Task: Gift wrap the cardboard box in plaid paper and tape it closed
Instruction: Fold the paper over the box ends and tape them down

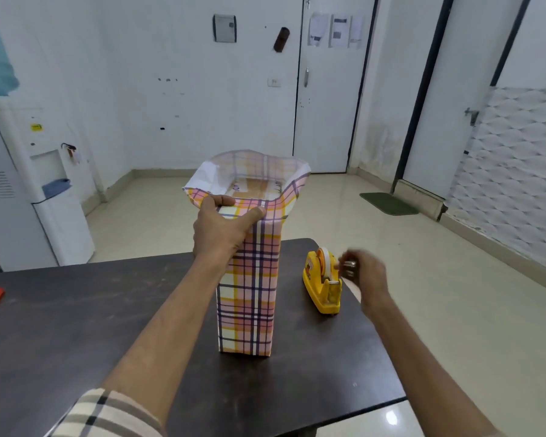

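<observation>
One head-worn view (wide-angle, so the door frames lean at the edges) looks forward and down over the counter (76, 326). The left hand (221, 228) and right hand (364, 275) sit close at mid-frame, with the floor (454, 294) and far door (328, 105) beyond.

White walls (171, 58) and a pale shiny floor (438, 294) surround a dark table (76, 326). 1 green mat (388, 203) lies near the door (438, 121).

Office room: water dispenser (54, 197), notices on door (336, 31).
</observation>
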